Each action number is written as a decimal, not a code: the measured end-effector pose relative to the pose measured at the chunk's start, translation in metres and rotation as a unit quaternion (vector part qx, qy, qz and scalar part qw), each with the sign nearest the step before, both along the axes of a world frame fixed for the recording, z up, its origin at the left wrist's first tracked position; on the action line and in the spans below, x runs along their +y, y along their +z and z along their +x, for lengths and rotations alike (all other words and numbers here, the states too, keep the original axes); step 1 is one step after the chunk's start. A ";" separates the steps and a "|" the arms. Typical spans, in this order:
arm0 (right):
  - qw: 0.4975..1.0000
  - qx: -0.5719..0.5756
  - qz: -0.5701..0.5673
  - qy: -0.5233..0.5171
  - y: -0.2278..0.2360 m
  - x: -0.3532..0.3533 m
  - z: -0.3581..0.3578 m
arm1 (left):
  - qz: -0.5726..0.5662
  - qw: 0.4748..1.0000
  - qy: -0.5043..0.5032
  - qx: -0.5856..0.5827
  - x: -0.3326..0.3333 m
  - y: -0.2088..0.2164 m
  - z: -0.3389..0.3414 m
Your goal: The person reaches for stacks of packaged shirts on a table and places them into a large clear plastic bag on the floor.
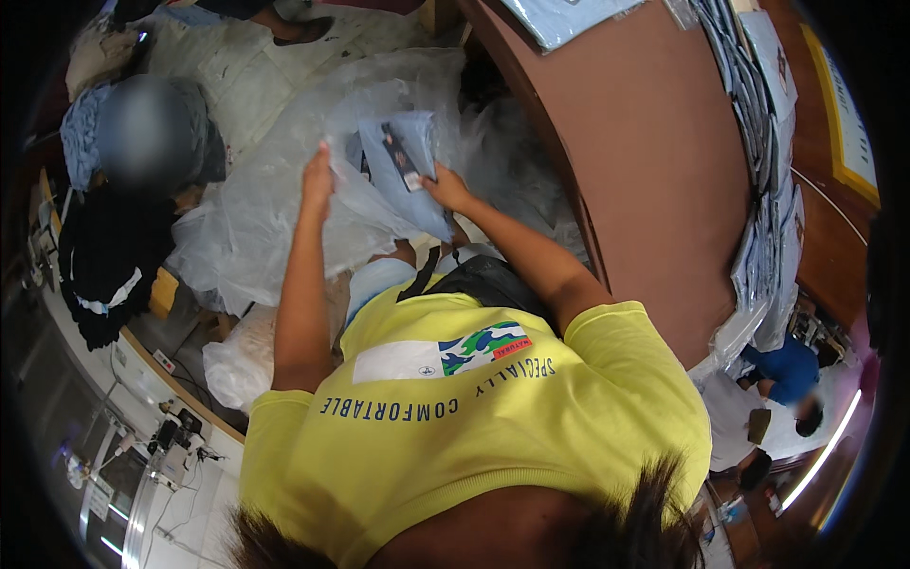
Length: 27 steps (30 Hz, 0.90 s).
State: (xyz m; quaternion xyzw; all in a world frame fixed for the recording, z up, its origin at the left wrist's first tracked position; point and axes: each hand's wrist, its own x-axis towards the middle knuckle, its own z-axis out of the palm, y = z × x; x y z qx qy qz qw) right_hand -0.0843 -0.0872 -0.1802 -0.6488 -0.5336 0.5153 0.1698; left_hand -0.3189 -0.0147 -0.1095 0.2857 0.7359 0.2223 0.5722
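Pinches a folded light-blue garment [422, 142] by its lower right side with the right hand [447, 188], close to the bottom end of a dark tag [401, 156], probably to hold the fold together and the tag in view. Holds the left hand [318, 180] upright opposite, fingers drawn together beside loose clear plastic [256, 190]; cannot tell whether pinching the film or merely resting against it, though perhaps placed there to control its slack. Has the garment ahead of the body, left of the brown tabletop [654, 171], likely to give the bulky film room; cannot tell whether inside it. Shows similar garments [773, 190] packed along the tabletop's right side, apparently overlapped for tidiness.
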 end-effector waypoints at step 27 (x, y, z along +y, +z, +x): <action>0.948 0.284 -0.074 0.123 0.168 0.100 0.089 | 0.049 0.997 -0.019 -0.054 0.018 0.016 0.005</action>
